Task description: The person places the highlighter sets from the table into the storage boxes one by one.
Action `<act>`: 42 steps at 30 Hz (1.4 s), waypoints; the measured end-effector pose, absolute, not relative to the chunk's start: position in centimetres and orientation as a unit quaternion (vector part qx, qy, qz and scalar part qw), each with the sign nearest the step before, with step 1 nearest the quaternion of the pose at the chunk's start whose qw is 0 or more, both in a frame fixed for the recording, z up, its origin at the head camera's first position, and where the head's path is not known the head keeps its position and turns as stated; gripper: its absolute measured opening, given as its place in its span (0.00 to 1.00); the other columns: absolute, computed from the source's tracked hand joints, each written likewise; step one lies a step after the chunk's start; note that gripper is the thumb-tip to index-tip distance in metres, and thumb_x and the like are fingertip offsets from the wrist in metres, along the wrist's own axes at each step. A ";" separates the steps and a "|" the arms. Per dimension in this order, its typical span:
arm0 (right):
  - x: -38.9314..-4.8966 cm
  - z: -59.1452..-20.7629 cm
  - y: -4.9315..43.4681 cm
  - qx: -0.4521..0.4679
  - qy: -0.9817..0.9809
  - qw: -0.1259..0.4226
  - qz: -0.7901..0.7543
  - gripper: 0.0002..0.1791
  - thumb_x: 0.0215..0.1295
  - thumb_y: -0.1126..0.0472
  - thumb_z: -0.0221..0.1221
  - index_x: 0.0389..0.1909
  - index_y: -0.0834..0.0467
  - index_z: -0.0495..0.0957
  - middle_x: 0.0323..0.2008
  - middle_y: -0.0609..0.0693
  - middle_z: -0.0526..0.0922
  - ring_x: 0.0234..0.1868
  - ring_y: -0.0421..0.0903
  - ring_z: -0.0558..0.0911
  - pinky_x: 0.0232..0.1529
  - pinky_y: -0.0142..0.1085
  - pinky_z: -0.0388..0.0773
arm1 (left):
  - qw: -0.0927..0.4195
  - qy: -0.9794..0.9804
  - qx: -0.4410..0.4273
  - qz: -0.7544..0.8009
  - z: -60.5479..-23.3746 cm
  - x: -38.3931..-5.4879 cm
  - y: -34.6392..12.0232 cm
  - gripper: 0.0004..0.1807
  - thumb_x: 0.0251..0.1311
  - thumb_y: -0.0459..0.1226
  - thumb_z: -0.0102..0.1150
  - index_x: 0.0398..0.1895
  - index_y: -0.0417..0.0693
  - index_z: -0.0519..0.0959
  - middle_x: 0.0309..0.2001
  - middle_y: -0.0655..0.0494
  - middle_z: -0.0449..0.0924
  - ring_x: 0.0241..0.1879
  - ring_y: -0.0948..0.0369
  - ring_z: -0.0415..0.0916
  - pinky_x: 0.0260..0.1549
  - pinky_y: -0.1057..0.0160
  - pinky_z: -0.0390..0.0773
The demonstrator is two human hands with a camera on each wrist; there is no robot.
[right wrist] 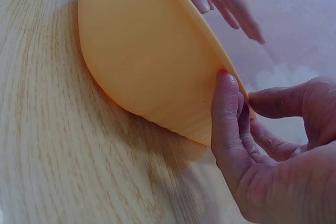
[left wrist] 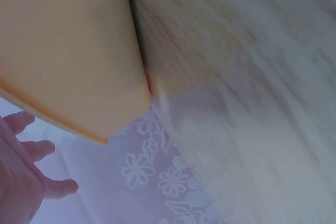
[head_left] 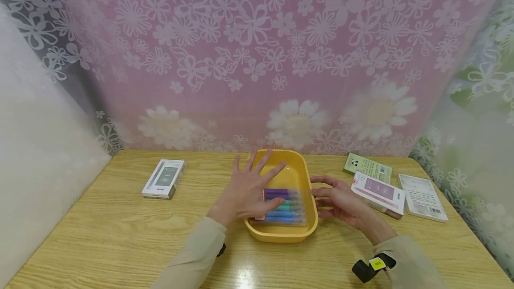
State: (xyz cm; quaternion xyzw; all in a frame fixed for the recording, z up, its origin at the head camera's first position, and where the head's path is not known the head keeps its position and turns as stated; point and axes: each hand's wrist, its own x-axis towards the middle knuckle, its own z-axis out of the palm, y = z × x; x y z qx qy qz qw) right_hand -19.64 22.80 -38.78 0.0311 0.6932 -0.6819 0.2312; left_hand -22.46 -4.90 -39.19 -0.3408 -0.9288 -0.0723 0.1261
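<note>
A yellow plastic basket (head_left: 281, 235) stands on the table in front of me. Inside it lies a clear pack of pens (head_left: 287, 217) in purple, teal and blue. My left hand (head_left: 250, 191) is over the basket's left side, fingers spread, covering part of the pack; no grip shows. At the basket's right side is my right hand (head_left: 341, 202). In the right wrist view, fingertips of the right hand (right wrist: 273, 156) touch the basket wall (right wrist: 147, 51) at and just below the rim. The left wrist view shows the basket's outer wall (left wrist: 68, 40) close up.
At the left lies a white box with a grey-green panel (head_left: 163, 179). Beside my right hand are a white box with a purple panel (head_left: 379, 193), a green packet (head_left: 367, 167) partly under it, and a white pack (head_left: 422, 197). A flowered curtain (head_left: 257, 57) hangs behind the table.
</note>
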 end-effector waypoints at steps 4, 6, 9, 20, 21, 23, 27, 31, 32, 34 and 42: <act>-19.7 -38.8 22.7 0.029 0.695 0.230 -0.681 0.35 0.72 0.59 0.58 0.75 0.62 0.58 0.42 0.49 0.86 0.39 0.43 0.86 0.39 0.38 0.88 | 0.129 -0.936 -0.320 -0.070 -39.3 -22.4 -5.7 0.45 0.62 0.73 0.42 0.82 0.76 0.49 0.84 0.54 0.40 0.81 0.39 0.41 0.67 0.19 0.48; -19.7 -38.9 22.6 0.028 0.695 0.230 -0.680 0.34 0.72 0.59 0.58 0.75 0.62 0.58 0.42 0.49 0.86 0.38 0.43 0.86 0.39 0.38 0.88 | 0.131 -0.938 -0.313 -0.066 -39.4 -22.4 -6.1 0.45 0.62 0.74 0.41 0.82 0.76 0.48 0.84 0.55 0.41 0.81 0.38 0.43 0.67 0.19 0.49; -19.7 -39.0 22.6 0.027 0.696 0.229 -0.680 0.34 0.72 0.59 0.58 0.75 0.62 0.58 0.41 0.49 0.86 0.38 0.43 0.86 0.38 0.37 0.88 | 0.134 -0.942 -0.302 -0.061 -39.5 -22.4 -6.7 0.46 0.62 0.74 0.41 0.82 0.77 0.47 0.84 0.55 0.41 0.81 0.38 0.44 0.67 0.19 0.49; -19.6 -39.1 22.9 0.029 0.699 0.231 -0.676 0.36 0.72 0.58 0.58 0.76 0.61 0.57 0.43 0.48 0.86 0.39 0.44 0.86 0.39 0.37 0.88 | 0.154 -0.947 -0.272 -0.074 -39.5 -22.6 -8.6 0.45 0.62 0.72 0.46 0.81 0.75 0.52 0.83 0.54 0.49 0.81 0.37 0.45 0.67 0.19 0.47; -19.6 -39.1 22.9 0.029 0.699 0.231 -0.676 0.36 0.72 0.58 0.58 0.76 0.61 0.57 0.43 0.48 0.87 0.39 0.44 0.86 0.39 0.37 0.88 | 0.156 -0.947 -0.269 -0.077 -39.4 -22.6 -8.8 0.45 0.62 0.71 0.47 0.81 0.75 0.52 0.83 0.53 0.50 0.80 0.36 0.45 0.67 0.19 0.47; -19.7 -39.1 22.9 0.025 0.699 0.232 -0.676 0.36 0.72 0.58 0.58 0.76 0.61 0.56 0.44 0.48 0.87 0.40 0.44 0.86 0.39 0.37 0.88 | 0.155 -0.948 -0.264 -0.083 -39.4 -22.7 -9.3 0.45 0.61 0.71 0.48 0.81 0.76 0.52 0.82 0.52 0.51 0.80 0.36 0.44 0.67 0.18 0.46; -19.6 -39.0 22.9 0.022 0.700 0.232 -0.675 0.36 0.72 0.57 0.58 0.76 0.62 0.56 0.44 0.49 0.87 0.40 0.44 0.86 0.39 0.37 0.88 | 0.151 -0.952 -0.253 -0.082 -39.3 -22.9 -10.1 0.45 0.60 0.71 0.48 0.81 0.75 0.52 0.82 0.49 0.51 0.80 0.35 0.43 0.67 0.19 0.46; -19.6 -39.0 22.8 0.029 0.703 0.231 -0.672 0.36 0.72 0.58 0.58 0.76 0.61 0.57 0.45 0.50 0.86 0.41 0.45 0.86 0.39 0.37 0.88 | 0.150 -0.956 -0.241 -0.073 -39.2 -23.1 -11.0 0.46 0.60 0.72 0.47 0.81 0.74 0.53 0.82 0.49 0.50 0.80 0.35 0.44 0.67 0.19 0.45; -19.6 -39.0 22.8 0.027 0.703 0.231 -0.672 0.36 0.73 0.58 0.58 0.76 0.61 0.56 0.45 0.50 0.86 0.41 0.45 0.86 0.39 0.37 0.88 | 0.151 -0.957 -0.239 -0.072 -39.2 -23.2 -11.2 0.46 0.60 0.72 0.47 0.81 0.73 0.53 0.82 0.49 0.50 0.80 0.35 0.44 0.67 0.19 0.45; -19.7 -39.0 22.8 0.030 0.703 0.231 -0.672 0.36 0.72 0.57 0.58 0.76 0.61 0.57 0.45 0.50 0.86 0.41 0.45 0.86 0.39 0.37 0.88 | 0.152 -0.957 -0.236 -0.073 -39.1 -23.2 -11.6 0.47 0.60 0.72 0.47 0.81 0.72 0.54 0.82 0.50 0.49 0.80 0.35 0.45 0.67 0.19 0.44; -19.6 -38.9 22.9 0.025 0.699 0.232 -0.676 0.36 0.73 0.57 0.58 0.77 0.60 0.55 0.45 0.49 0.86 0.41 0.44 0.86 0.40 0.37 0.88 | 0.147 -0.962 -0.218 -0.071 -39.0 -23.4 -13.2 0.45 0.61 0.71 0.48 0.81 0.72 0.55 0.83 0.48 0.48 0.79 0.34 0.46 0.67 0.18 0.46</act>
